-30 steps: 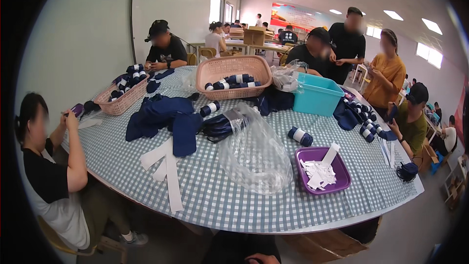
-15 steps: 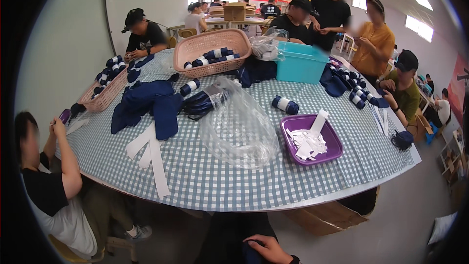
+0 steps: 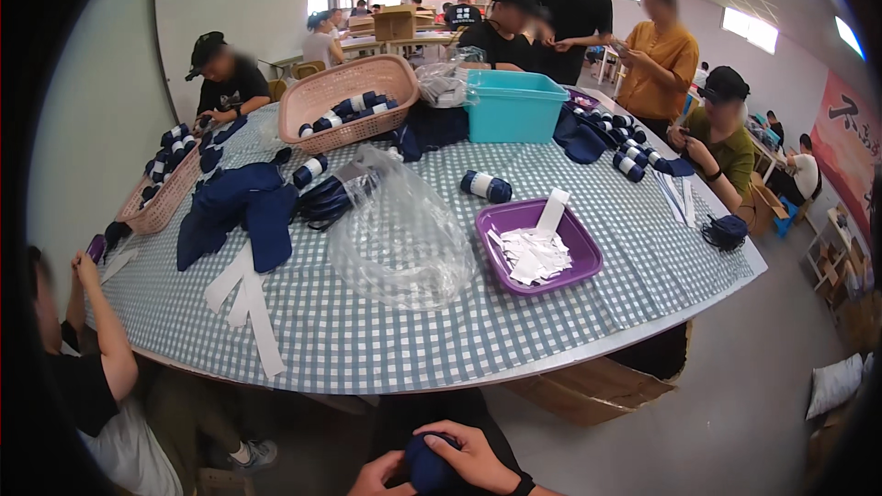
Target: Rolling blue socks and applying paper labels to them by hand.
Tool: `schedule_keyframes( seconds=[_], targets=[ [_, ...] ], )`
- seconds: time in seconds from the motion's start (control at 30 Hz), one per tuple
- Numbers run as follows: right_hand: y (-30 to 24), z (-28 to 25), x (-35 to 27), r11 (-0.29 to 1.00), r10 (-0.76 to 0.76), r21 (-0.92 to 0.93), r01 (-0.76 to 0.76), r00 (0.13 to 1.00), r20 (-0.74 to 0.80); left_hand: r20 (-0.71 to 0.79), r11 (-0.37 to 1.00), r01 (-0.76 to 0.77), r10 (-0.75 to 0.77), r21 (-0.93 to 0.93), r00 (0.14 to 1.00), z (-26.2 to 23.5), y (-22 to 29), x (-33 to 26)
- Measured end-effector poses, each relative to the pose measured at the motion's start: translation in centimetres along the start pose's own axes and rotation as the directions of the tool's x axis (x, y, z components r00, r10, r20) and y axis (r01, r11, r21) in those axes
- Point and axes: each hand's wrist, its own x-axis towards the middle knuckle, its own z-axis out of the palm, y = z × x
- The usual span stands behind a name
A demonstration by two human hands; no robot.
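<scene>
A rolled dark-blue sock bundle [image 3: 428, 465] sits low at the frame's bottom edge, below the table's near edge, held between both hands. The right hand [image 3: 476, 456] curls over it, fingers clamped on the cloth; the left hand [image 3: 378, 476] grips it from the other side. Up on the checked table [image 3: 386, 349] lie a clear plastic bag [image 3: 400, 243] and a purple tray [image 3: 514, 220] of white paper slips [image 3: 533, 255].

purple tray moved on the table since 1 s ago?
No. The purple tray sits at the same spot on the checked tablecloth, right of the clear plastic bag; only the head camera shifted.
</scene>
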Motion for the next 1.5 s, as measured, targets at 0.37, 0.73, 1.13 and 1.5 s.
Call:
schedule_keyframes(
  seconds=[0.37, 0.73, 1.13, 1.5],
  targets=[
    [-1.0, 0.6, -0.1, 0.998, 0.000, -0.058, -0.004, 0.998, -0.062, -0.177, 0.953, -0.058, 0.115, 0.297, 0.977, 1.6, 3.8, 1.5],
    [-0.9, -0.5, -0.3, 0.996, 0.045, -0.080, -0.040, 0.997, 0.058, -0.209, 0.956, -0.102, 0.163, 0.275, 0.964, 0.6, 2.1, 2.3],
    [3.3, -0.9, 0.5, 0.966, 0.172, 0.190, -0.174, 0.985, 0.026, -0.533, 0.851, -0.183, 0.461, 0.492, 0.710, 1.4, 1.5, 2.6],
    [3.2, -1.6, 0.7, 0.979, 0.158, 0.147, -0.143, 0.983, -0.093, -0.298, 0.751, -0.484, 0.637, 0.449, 0.711, 0.2, 1.9, 3.3]
  ],
)
